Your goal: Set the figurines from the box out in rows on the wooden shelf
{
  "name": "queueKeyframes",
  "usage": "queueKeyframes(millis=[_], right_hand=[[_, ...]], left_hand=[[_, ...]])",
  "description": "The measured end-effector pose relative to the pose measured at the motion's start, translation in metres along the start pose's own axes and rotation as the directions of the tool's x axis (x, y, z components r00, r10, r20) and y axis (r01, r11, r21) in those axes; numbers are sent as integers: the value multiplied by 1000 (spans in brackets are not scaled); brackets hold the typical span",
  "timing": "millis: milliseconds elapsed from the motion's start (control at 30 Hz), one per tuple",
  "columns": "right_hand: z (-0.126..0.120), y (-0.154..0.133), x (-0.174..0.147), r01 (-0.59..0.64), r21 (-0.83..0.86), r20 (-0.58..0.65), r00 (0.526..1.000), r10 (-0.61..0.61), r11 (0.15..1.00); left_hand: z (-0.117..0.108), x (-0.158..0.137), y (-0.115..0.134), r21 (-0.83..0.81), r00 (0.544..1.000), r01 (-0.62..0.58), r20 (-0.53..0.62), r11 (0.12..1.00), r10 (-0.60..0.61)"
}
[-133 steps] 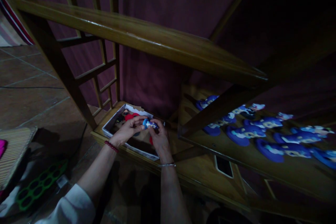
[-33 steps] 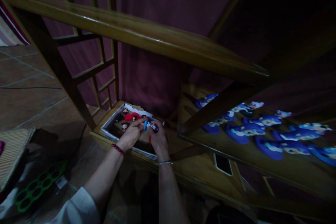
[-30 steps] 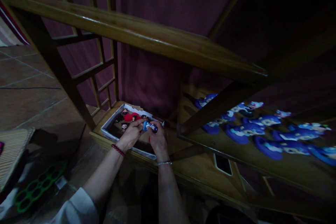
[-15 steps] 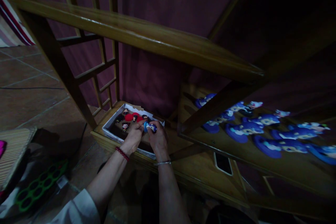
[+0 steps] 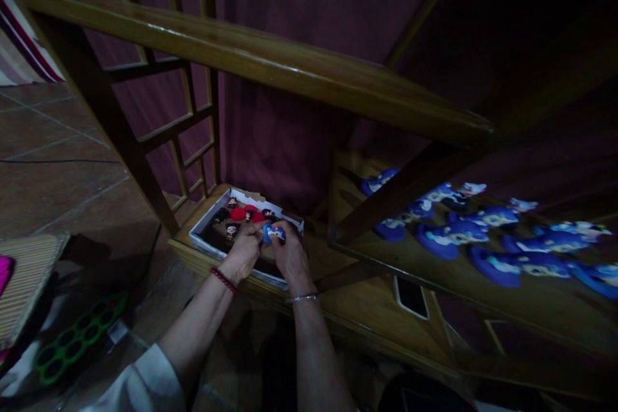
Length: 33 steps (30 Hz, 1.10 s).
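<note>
Over the near right part of a shallow white cardboard box (image 5: 205,244), both hands close on a small blue-and-white figurine (image 5: 273,233). My left hand (image 5: 244,250) pinches its left side, by the round blue base. From the right, the fingers of my right hand (image 5: 291,256) grip its other end and hide part of it. Several small figurines lie in the box, among them a black-haired one (image 5: 232,230) in dark clothes and others with red parts (image 5: 237,213).
The box stands on a low wooden shelf (image 5: 355,309) under a wooden rail (image 5: 241,51). On a higher shelf to the right stand several blue figurines (image 5: 441,239). A phone (image 5: 411,298) lies below them. A green tray with round holes (image 5: 72,347) is on the floor.
The hands keep hold of the figurine, which has tilted slightly and sits a touch further left. The whole view has shifted a little.
</note>
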State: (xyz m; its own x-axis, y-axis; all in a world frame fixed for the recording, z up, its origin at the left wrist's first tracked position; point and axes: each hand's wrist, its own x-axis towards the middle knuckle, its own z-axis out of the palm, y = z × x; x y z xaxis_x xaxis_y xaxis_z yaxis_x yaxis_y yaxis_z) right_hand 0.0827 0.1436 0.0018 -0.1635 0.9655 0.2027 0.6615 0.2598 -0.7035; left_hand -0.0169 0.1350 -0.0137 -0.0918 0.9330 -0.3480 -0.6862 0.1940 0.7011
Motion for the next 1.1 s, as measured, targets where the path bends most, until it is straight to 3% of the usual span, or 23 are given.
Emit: queueKeyframes(millis=[367,633,1100], right_hand=[[-2,2,0,89,-49,18,996,-88,995],[0,3,4,-28,59,-53,998,31,998],[6,1,4,-87,184,-55,994,98,979]], left_hand=[[2,0,5,-19,999,51,2,999,-51],[5,-1,15,-53,998,58,10,997,-57],[2,0,14,-112,999,46,30,993,-43]])
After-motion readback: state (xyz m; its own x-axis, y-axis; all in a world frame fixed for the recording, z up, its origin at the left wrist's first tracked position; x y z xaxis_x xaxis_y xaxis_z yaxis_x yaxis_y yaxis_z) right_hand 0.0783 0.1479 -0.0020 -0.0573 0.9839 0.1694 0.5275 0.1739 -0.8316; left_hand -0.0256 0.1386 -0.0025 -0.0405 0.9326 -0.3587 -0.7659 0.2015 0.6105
